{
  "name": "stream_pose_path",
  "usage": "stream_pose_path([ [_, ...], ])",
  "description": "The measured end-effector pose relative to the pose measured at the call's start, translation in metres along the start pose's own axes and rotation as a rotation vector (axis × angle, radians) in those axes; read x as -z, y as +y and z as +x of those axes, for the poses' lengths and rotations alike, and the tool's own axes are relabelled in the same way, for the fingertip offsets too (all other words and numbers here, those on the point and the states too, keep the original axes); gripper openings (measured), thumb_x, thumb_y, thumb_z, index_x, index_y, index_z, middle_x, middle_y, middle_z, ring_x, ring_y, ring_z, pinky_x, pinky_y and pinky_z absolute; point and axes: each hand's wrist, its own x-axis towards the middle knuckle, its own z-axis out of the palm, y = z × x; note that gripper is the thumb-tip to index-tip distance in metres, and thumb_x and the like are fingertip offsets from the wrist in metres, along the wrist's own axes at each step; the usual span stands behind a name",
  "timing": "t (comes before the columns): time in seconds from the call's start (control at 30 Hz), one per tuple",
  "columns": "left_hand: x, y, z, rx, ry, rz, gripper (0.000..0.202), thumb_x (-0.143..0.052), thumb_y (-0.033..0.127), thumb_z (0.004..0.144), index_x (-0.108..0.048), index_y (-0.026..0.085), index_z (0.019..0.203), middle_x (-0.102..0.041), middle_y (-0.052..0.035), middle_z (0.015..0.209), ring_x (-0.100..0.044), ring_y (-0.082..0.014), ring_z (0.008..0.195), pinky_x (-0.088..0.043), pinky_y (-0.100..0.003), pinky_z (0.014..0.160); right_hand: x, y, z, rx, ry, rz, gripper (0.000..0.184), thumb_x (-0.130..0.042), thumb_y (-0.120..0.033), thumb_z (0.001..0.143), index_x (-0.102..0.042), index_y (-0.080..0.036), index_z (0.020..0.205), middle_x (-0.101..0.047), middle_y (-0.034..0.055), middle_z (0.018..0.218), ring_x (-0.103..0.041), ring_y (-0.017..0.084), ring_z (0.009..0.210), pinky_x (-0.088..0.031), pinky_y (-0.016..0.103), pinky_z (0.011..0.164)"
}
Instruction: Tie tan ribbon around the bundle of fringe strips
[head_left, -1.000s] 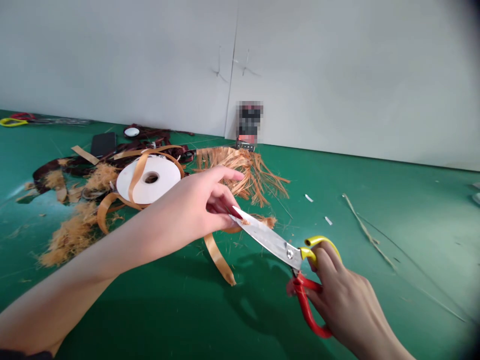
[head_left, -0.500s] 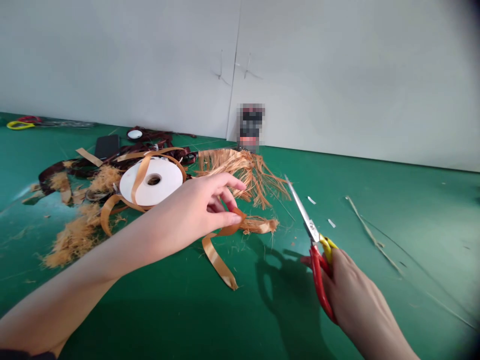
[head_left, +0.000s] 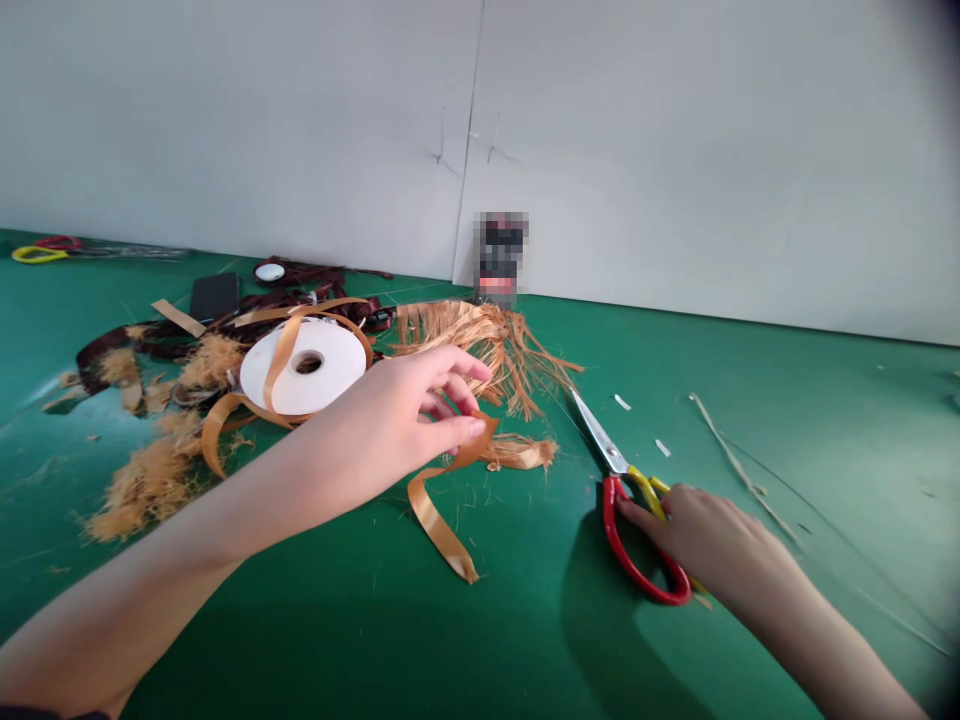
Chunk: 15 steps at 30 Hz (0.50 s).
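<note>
Green worktop (head_left: 360, 640), white wall panels (head_left: 675, 150) behind. Middle: tan satin ribbon strip (head_left: 437, 528) in left hand (head_left: 420, 410), free end hanging on the near side. Frayed tan fringe (head_left: 480, 335) behind left hand. Round white spool (head_left: 337, 365) left of the fringe; fluffy tan fibre clump (head_left: 146, 485) left of spool, nearer; flat black rectangular object (head_left: 214, 297) behind spool, leftward. Right: red-and-yellow-handled metal scissors (head_left: 611, 490) in right hand (head_left: 712, 535), tips away from wearer; small white strips (head_left: 622, 402) just right of blades. Second red-and-yellow-handled pair (head_left: 75, 249) far left, near wall.
</note>
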Motion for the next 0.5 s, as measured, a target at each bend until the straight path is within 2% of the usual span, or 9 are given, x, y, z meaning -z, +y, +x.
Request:
stream_pose_path([
  [0.1,-0.002,0.003,0.0,0.008,0.016,0.01,0.031,-0.06,0.03,0.084,-0.056,0.021,0.114,-0.065,-0.003,0.096,-0.068,-0.0185,0.089,-0.055,-0.031,0.075,0.017,-0.009,0.001,0.024,0.054,-0.008,0.035,-0.051,-0.049,0.086,-0.057,-0.019,0.07,-0.07,0.0147,0.075,-0.068,0.032,0.071,-0.044,0.037,0.057],
  [0.2,-0.004,0.006,0.0,0.022,0.037,0.017,0.032,-0.06,0.027,0.083,-0.055,0.02,0.114,-0.065,-0.0029,0.093,-0.068,-0.0186,0.087,-0.056,-0.031,0.074,0.041,-0.032,-0.005,0.142,0.144,0.17,0.035,-0.051,-0.052,0.085,-0.064,-0.019,0.081,-0.072,0.0098,0.076,-0.068,0.029,0.07,-0.047,0.038,0.061],
  [0.3,-0.005,0.006,-0.001,0.011,0.05,-0.024,0.036,-0.061,0.029,0.084,-0.053,0.023,0.118,-0.065,-0.0031,0.099,-0.068,-0.0184,0.087,-0.057,-0.031,0.074,0.07,-0.062,-0.019,0.34,0.08,0.495,0.035,-0.052,-0.055,0.085,-0.067,-0.024,0.083,-0.073,0.0038,0.082,-0.068,0.022,0.075,-0.05,0.033,0.063],
  [0.37,-0.005,0.005,-0.001,-0.008,0.057,-0.069,0.039,-0.063,0.032,0.084,-0.052,0.024,0.12,-0.065,-0.0036,0.103,-0.069,-0.018,0.085,-0.057,-0.032,0.075,0.086,-0.079,-0.029,0.456,0.032,0.661,0.03,-0.054,-0.051,0.085,-0.068,-0.025,0.086,-0.073,0.0016,0.083,-0.068,0.019,0.076,-0.051,0.029,0.062],
  [0.5,-0.006,0.003,-0.002,-0.029,0.084,-0.112,0.043,-0.066,0.036,0.082,-0.051,0.025,0.122,-0.064,-0.0045,0.106,-0.07,-0.0184,0.084,-0.058,-0.03,0.072,0.106,-0.099,-0.037,0.549,-0.002,0.774,0.024,-0.059,-0.046,0.083,-0.071,-0.024,0.084,-0.073,0.0003,0.081,-0.068,0.016,0.071,-0.049,0.024,0.052],
])
